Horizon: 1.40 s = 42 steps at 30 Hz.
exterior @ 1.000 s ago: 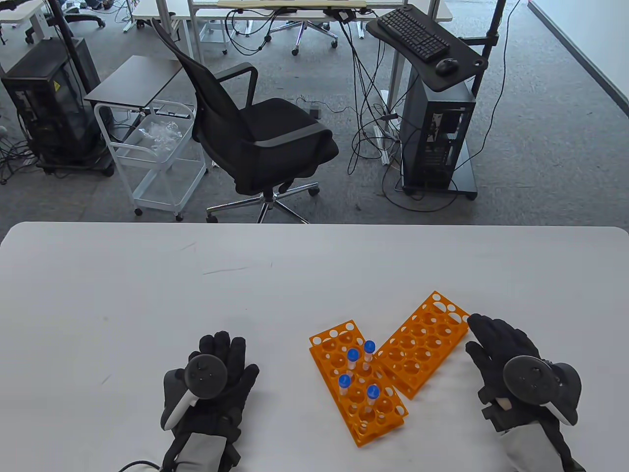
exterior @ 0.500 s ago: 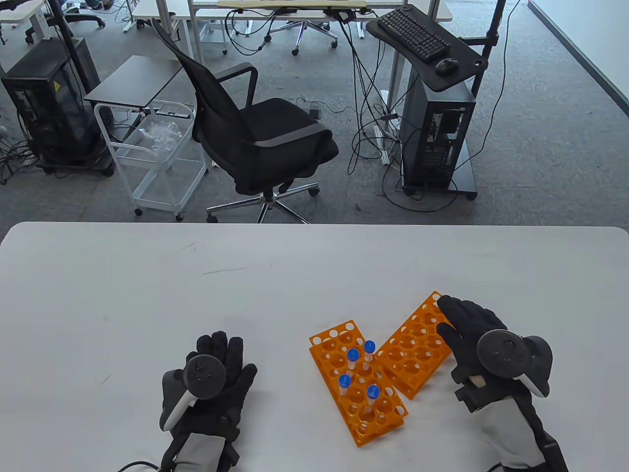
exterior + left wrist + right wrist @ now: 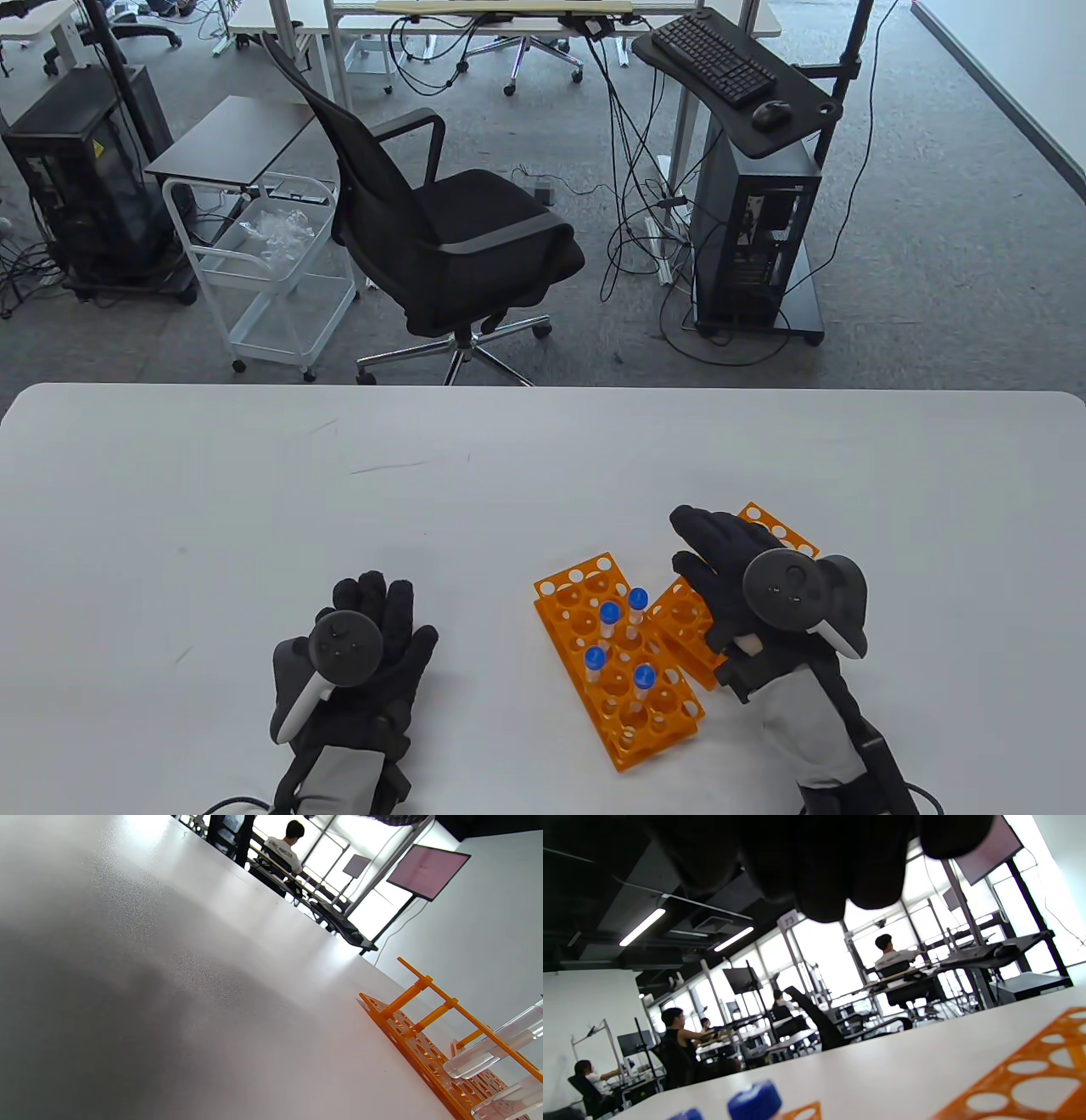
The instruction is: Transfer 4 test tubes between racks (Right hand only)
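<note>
**Reaching for the first tube: come in from above, pinch the cap end**

The right hand (image 3: 747, 586) hovers over the empty rack (image 3: 776, 531), fingers (image 3: 704, 531) spread and holding nothing; in the right wrist view the fingertips (image 3: 823, 899) hang free above the table (image 3: 254, 509). It looks to be on its way toward the loaded rack (image 3: 615, 654), which lies just left of the empty one, their near corners touching or nearly so.

All four test tubes (image 3: 608, 620) stand upright in the loaded rack, blue caps up, so no transfer is yet made. The tube nearest the hand is the one with its cap at the rack's right edge (image 3: 637, 599); taking it first should keep the knuckles away from the other three.

The move likely calls for the thumb and two fingers to close just under the cap, then a straight lift until the tube's tip leaves its hole. Any sideways pull may drag the light rack.

The left hand (image 3: 356, 662) rests flat on the table, fingers loosely spread, well apart from the racks, and should keep out of it.
</note>
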Tool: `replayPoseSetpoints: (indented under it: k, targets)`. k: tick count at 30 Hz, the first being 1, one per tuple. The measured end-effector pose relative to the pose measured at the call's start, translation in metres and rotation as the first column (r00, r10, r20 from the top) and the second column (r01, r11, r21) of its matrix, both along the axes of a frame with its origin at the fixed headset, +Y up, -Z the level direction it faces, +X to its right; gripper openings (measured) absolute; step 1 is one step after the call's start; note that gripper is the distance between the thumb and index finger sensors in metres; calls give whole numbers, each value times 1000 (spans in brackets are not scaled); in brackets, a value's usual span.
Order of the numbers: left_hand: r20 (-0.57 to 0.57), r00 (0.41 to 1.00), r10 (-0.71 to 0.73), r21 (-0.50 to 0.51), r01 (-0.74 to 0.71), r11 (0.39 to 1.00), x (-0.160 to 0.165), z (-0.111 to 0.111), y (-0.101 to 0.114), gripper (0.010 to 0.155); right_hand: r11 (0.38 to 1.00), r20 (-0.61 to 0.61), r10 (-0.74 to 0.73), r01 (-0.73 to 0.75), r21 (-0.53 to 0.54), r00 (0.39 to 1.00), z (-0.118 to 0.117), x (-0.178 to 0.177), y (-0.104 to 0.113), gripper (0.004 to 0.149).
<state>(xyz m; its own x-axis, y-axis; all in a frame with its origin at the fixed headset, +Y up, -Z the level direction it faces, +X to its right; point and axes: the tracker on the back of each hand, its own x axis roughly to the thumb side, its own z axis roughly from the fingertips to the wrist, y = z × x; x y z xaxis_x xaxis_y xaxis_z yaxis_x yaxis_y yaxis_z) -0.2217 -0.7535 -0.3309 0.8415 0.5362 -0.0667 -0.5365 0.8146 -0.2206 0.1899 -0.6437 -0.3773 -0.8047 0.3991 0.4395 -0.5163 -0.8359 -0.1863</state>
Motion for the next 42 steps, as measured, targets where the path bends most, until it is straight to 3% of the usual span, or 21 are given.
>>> replayPoseSetpoints:
  k: [24,42]
  targets:
    - [3,1000,-10,-2,10,1000,1,1,-1,68,975,-123,158,-174,-135,980,-8,-37,-31,51]
    - [7,1000,-6,-1,6,1000,2,0,-1,68,943,-140,271,-291,-159,952,-10,-50,-51,49]
